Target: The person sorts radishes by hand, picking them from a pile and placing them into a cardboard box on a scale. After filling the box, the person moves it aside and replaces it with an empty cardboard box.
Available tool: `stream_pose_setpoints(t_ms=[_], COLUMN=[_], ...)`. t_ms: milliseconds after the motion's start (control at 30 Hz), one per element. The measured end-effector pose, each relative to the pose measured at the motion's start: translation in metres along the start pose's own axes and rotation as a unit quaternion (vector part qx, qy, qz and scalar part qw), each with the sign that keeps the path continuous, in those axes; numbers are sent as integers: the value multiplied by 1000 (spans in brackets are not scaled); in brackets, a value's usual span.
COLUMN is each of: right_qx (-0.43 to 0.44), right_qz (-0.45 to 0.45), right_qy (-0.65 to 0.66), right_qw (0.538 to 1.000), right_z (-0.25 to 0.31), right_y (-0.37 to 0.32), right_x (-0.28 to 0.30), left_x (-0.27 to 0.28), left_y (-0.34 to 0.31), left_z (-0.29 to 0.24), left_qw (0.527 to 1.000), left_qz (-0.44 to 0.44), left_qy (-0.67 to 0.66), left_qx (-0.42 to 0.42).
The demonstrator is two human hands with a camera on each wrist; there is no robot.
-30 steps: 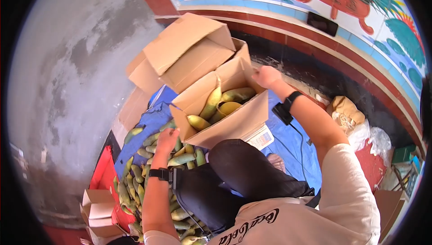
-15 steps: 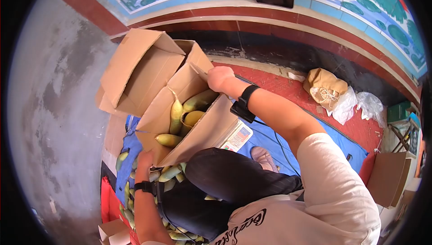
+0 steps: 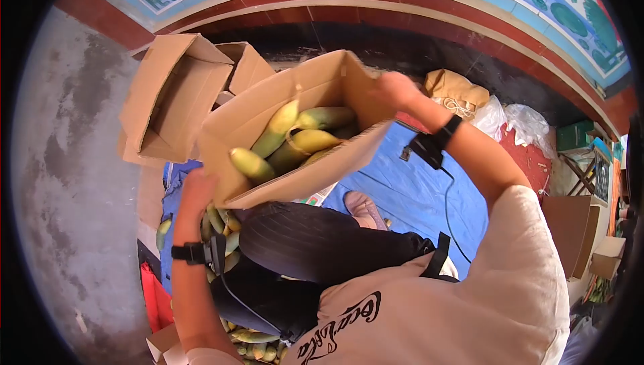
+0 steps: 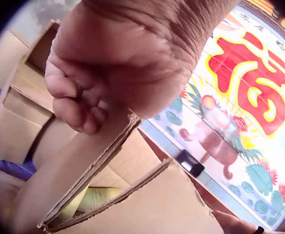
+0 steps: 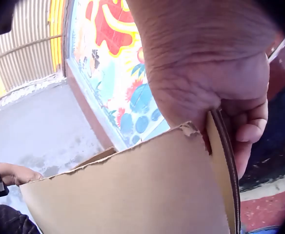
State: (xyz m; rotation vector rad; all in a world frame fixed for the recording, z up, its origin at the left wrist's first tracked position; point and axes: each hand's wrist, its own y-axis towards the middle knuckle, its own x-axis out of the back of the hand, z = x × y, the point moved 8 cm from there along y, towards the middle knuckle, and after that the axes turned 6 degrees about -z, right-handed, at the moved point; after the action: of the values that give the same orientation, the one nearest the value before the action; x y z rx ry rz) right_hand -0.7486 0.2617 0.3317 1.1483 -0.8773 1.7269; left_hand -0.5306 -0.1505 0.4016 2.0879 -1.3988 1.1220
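Observation:
An open cardboard box (image 3: pixel 302 180) hangs tilted between both hands, above the person's knee. Several long green-yellow radishes (image 3: pixel 276 130) lie inside it, one with a thin tapering tail. The left hand (image 3: pixel 196 194) grips the wall at the box's left end, its fingers curled at the cut edge in the left wrist view. At the opposite end the right hand (image 3: pixel 396 91) holds the wall, which passes between its thumb side and curled fingers (image 5: pixel 252 131). Below the box, part of a white scale (image 3: pixel 322 195) shows, mostly hidden.
Other open cartons (image 3: pixel 176 96) stand at the back left. More radishes (image 3: pixel 258 348) lie heaped by the legs, partly covered by them. A blue sheet (image 3: pixel 416 190) spreads on the floor. By the wall sit a brown bag (image 3: pixel 456 90) and clear plastic bags (image 3: pixel 530 127).
The box has come up off the scale, held by both hands, and looks larger and nearer. The left hand has risen with it. The head view has swung to the right.

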Motion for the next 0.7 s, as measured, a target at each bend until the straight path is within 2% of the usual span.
stream_pose_setpoints(t_ms=[67, 133, 200, 267, 333, 400, 467, 500, 533, 567, 633, 667, 700], right_qx=[-31, -86, -135, -164, -229, -276, -310, -331, -352, -382, -416, -430, -426], right_qz=[-55, -71, -100, -99, -110, -137, -146, -154, -162, -153, -126, -112, -96], right_qy=[11, 33, 14, 24, 9, -18, -48, -53, -57, -76, -95, -93, -110], right_qw=[998, 993, 986, 981, 967, 951, 938, 930, 920, 908, 896, 891, 893], right_z=[-55, -114, -162, -205, -254, -292, -330, -347, -363, -379, -403, -412, -418], right_y=[-47, -100, -161, -219, -273, -329, -381, -406, -426, -444, -467, -472, -473], right_x=[6, 1, 0, -5, -8, -4, -4, -5, -5, -3, 2, 4, 8], left_x=[-33, -79, -130, -189, -239, -310, -350, -368, -378, -374, -348, -326, -296], left_y=[7, -1, -14, -24, -46, -57, -90, -112, -129, -131, -142, -134, -124], left_z=[-39, -87, -132, -155, -188, -191, -207, -220, -232, -240, -288, -296, -302], left_qw=[982, 976, 941, 919, 907, 890, 877, 851, 820, 819, 816, 826, 845], left_qz=[57, 110, 142, 189, 260, 289, 386, 436, 485, 487, 403, 399, 399], left_qy=[176, 172, 272, 301, 284, 282, 252, 240, 229, 229, 188, 175, 109], left_qx=[-29, -75, -143, -172, -172, -212, -134, -168, -201, -200, -370, -358, -338])
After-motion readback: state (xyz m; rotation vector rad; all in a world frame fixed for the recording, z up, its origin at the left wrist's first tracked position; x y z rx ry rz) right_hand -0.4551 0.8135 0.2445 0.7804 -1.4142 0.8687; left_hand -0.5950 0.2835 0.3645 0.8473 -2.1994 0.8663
